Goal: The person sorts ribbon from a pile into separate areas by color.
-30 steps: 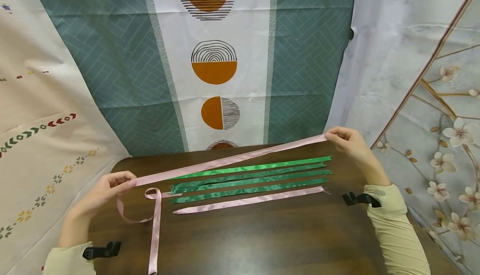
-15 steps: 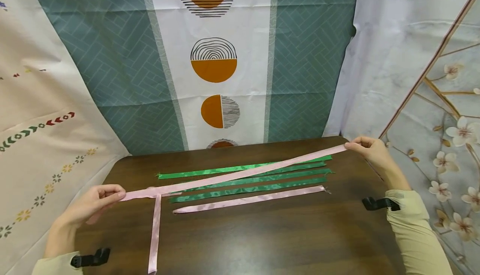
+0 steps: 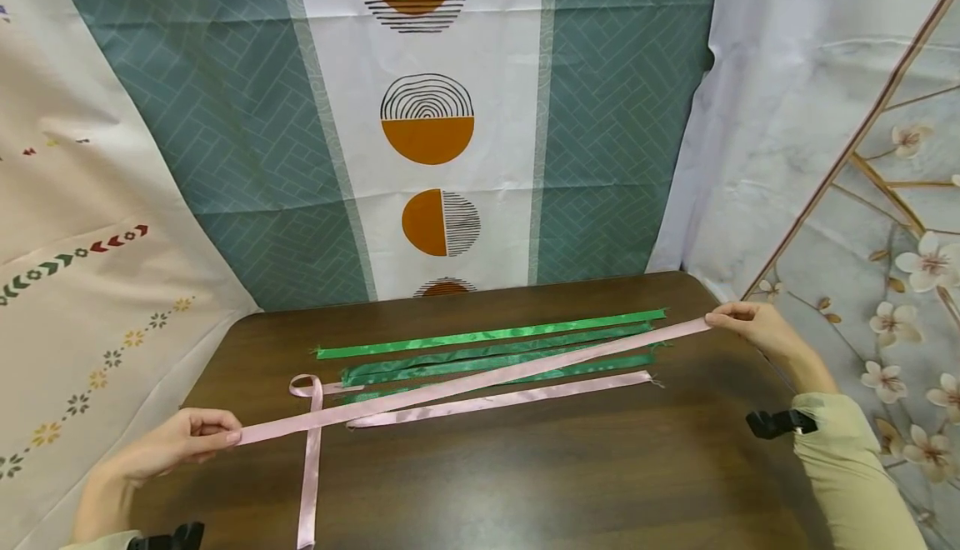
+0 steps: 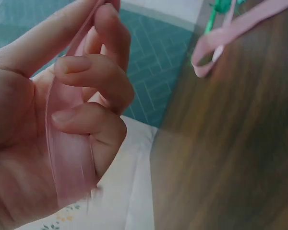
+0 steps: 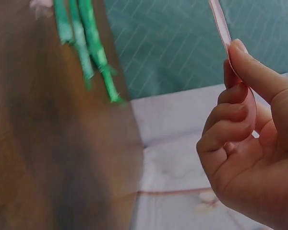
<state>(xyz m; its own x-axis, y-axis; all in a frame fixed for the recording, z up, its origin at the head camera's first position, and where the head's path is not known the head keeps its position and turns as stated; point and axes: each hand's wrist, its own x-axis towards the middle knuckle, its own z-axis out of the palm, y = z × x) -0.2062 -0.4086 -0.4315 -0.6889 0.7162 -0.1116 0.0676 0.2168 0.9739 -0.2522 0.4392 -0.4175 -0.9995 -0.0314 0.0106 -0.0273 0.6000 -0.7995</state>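
Note:
A pink satin ribbon point(image 3: 480, 381) is stretched taut between both hands, slanting up to the right above the table. My left hand point(image 3: 176, 442) pinches its left end between thumb and forefinger; in the left wrist view the ribbon's tail point(image 4: 69, 143) runs down the palm behind the curled fingers. At the other end, my right hand point(image 3: 765, 333) pinches the ribbon, and a short loop point(image 5: 249, 110) of it lies in the palm. Below the stretched ribbon lie a bright green ribbon point(image 3: 480, 337), several darker green ribbons point(image 3: 420, 365) and another pink ribbon point(image 3: 510, 400), roughly parallel.
Another pink ribbon point(image 3: 310, 483), looped at its top, lies toward the near edge of the brown table point(image 3: 570, 467). A teal and white patterned cloth point(image 3: 622, 117) hangs behind, a cream cloth point(image 3: 90, 342) at the left and a floral cloth point(image 3: 862, 283) at the right.
Both hands have moved toward the near edge and farther apart, drawing out the pink ribbon. The bright green ribbon, earlier partly covered, now shows whole.

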